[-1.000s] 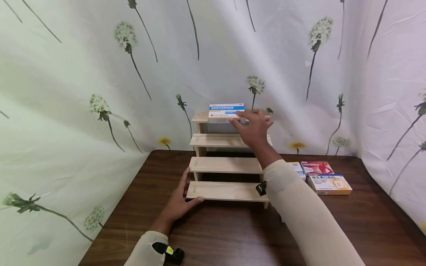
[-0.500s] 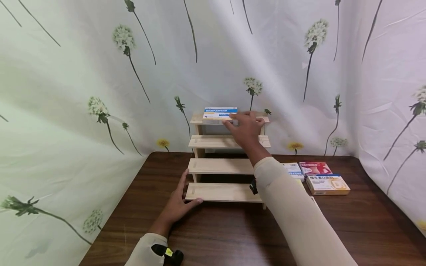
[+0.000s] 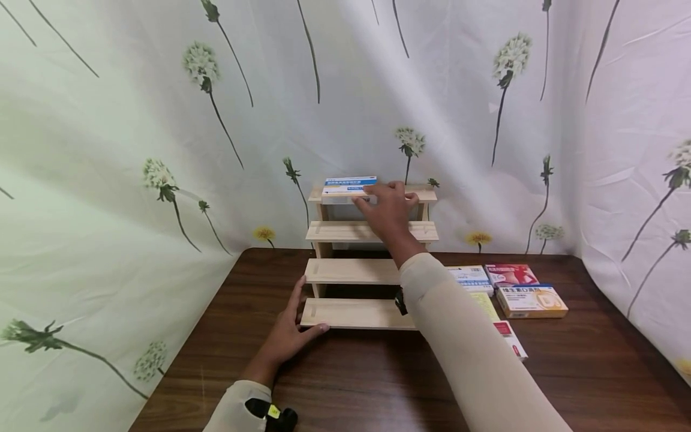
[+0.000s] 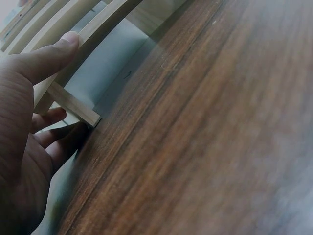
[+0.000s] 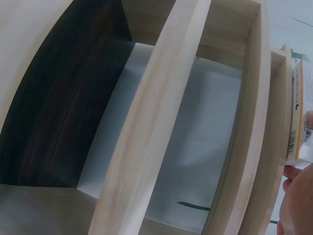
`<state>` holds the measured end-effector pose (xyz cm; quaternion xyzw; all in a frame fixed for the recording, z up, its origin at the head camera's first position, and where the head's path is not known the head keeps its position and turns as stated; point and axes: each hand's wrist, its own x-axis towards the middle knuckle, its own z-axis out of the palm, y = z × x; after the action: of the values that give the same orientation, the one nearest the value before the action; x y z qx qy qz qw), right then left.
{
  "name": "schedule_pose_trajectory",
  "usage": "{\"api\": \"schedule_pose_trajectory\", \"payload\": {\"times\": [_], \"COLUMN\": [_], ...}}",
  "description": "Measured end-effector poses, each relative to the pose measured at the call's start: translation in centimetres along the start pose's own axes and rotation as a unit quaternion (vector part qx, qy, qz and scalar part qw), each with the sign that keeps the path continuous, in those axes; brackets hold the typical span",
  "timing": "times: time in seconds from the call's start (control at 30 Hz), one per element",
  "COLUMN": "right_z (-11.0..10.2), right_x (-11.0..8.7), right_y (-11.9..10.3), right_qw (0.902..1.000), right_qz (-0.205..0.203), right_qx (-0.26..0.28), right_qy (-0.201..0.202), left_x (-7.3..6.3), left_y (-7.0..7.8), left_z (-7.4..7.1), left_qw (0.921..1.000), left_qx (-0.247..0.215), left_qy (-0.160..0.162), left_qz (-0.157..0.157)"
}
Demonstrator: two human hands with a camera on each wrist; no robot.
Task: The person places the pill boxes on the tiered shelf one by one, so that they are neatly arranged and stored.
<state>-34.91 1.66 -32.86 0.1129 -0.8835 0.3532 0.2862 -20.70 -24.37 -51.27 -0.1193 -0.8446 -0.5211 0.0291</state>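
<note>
A stepped wooden shelf (image 3: pixel 351 271) stands on the table by the back curtain. On the left part of its top step lies a white and blue medicine box (image 3: pixel 345 186). My right hand (image 3: pixel 390 210) pinches the box at its right end, thumb at the front and a finger on top. In the right wrist view, only part of the box (image 5: pixel 304 93) and of the hand (image 5: pixel 299 198) shows at the right edge. My left hand (image 3: pixel 287 336) holds the lowest step's left end; its thumb (image 4: pixel 61 51) lies along the front edge, with the other fingers around the side.
Right of the shelf, on the dark wooden table (image 3: pixel 604 360), lie several more boxes: a red one (image 3: pixel 511 274), a white and orange one (image 3: pixel 531 300), a blue and white one (image 3: pixel 469 279), a yellow one (image 3: pixel 486 305) and a white and red one (image 3: pixel 510 339), partly behind my right sleeve.
The medicine box has slid left along the top step, with my right hand moving along with it. My left hand stays at the shelf's left side. More boxes show beside the right sleeve.
</note>
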Motion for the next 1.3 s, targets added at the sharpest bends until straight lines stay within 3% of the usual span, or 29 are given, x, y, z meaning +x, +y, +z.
{"api": "schedule_pose_trajectory", "payload": {"times": [0.57, 0.9, 1.07, 1.3], "right_z": [0.8, 0.3, -0.7, -1.5], "right_x": [0.2, 0.6, 1.0, 1.0], "right_y": [-0.1, 0.1, 0.2, 1.0], "right_qw": [0.9999, 0.9982, 0.9976, 0.9968], "right_qz": [0.010, 0.053, 0.065, 0.079], "right_qx": [-0.008, -0.020, -0.023, 0.014], "right_qy": [0.010, -0.022, -0.011, -0.001], "left_x": [0.0, 0.0, 0.0, 0.1], "left_y": [0.1, 0.0, -0.1, -0.1], "left_z": [0.2, 0.1, 0.1, 0.1], "left_qw": [1.0000, 1.0000, 0.9999, 0.9999], "left_qx": [-0.001, -0.004, -0.003, 0.007], "left_qy": [-0.002, 0.000, 0.001, 0.003], "left_qz": [-0.002, 0.008, 0.010, 0.010]}}
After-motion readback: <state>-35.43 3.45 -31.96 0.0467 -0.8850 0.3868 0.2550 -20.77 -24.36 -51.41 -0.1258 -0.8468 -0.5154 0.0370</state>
